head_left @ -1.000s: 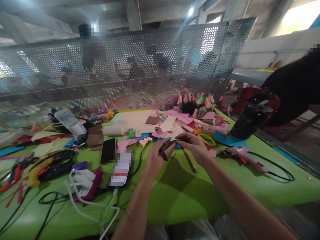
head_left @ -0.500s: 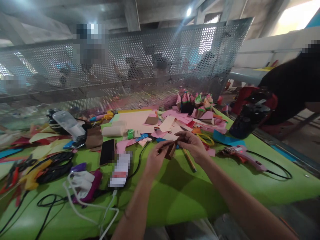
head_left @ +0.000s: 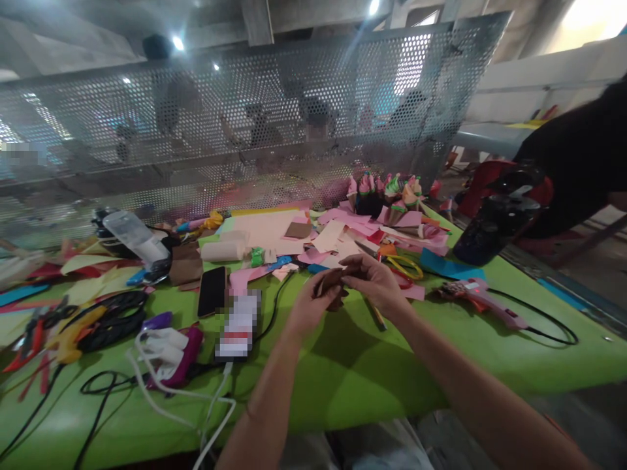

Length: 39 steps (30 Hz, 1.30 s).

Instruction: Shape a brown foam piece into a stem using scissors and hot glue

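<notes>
Between my two hands is a small piece of brown paper (head_left: 334, 282), bent into a curve above the green tabletop (head_left: 362, 385). My left hand (head_left: 312, 301) is closed on its left side, thumb in front. At its upper right edge, the fingertips of my right hand (head_left: 371, 279) pinch the paper. My fingers cover part of it. Just below my right hand a pencil (head_left: 377, 314) lies on the table. Beyond the hands are loose pink and cream paper sheets (head_left: 329, 236) and yellow-handled scissors (head_left: 405, 266).
A pink glue gun (head_left: 494, 307) with a cord lies right, near a dark bottle (head_left: 497, 222). Left are a phone (head_left: 212, 292), a lit phone (head_left: 239, 326), a purple power strip (head_left: 183, 359) with white cables and a clear bottle (head_left: 137, 238). Paper ice-cream cones (head_left: 386, 196) stand behind.
The brown paper has gone from a folded, hanging flap to a more rounded curl as my fingers shift on it. Both hands stay at about the same spot; the view tilts slightly.
</notes>
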Motion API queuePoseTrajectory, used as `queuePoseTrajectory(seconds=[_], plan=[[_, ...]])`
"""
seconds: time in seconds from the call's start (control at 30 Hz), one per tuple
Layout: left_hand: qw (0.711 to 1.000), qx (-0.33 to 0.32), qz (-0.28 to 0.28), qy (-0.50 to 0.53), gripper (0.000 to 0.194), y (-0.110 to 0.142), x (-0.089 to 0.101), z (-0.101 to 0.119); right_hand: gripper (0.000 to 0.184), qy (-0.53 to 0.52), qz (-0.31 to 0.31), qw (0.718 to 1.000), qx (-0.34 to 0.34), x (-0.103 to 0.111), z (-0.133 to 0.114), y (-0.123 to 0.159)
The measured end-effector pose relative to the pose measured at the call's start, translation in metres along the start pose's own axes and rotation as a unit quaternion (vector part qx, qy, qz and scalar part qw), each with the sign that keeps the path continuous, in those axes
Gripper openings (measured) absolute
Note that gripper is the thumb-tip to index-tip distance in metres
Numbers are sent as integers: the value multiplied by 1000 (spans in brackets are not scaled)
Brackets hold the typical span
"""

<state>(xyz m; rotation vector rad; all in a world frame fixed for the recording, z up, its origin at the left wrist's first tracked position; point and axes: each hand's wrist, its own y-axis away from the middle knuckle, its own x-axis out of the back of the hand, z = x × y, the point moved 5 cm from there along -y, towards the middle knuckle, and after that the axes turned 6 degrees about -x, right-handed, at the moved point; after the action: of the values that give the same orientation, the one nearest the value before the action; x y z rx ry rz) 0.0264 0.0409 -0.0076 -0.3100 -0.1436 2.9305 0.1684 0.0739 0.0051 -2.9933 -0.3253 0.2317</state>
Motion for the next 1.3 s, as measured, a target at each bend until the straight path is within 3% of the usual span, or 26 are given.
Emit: queuePoseTrajectory(seconds=[0.27, 0.7, 1.0, 1.2, 1.3], plan=[[999, -34, 27, -18, 43, -2, 2, 8, 30, 16, -8, 999, -28, 3, -8, 0], [997, -60, 0, -42, 45, 0, 1, 10, 28, 48, -10, 998, -30, 6, -5, -3], [997, -51, 48, -34, 53, -2, 12, 11, 23, 43, 8, 999, -13, 6, -7, -1], [998, -48, 37, -31, 58, -3, 13, 12, 27, 47, -14, 998, -40, 3, -6, -1], [996, -40, 73, -18, 59, -3, 16, 14, 30, 58, 9, 997, -44, 7, -5, -2]])
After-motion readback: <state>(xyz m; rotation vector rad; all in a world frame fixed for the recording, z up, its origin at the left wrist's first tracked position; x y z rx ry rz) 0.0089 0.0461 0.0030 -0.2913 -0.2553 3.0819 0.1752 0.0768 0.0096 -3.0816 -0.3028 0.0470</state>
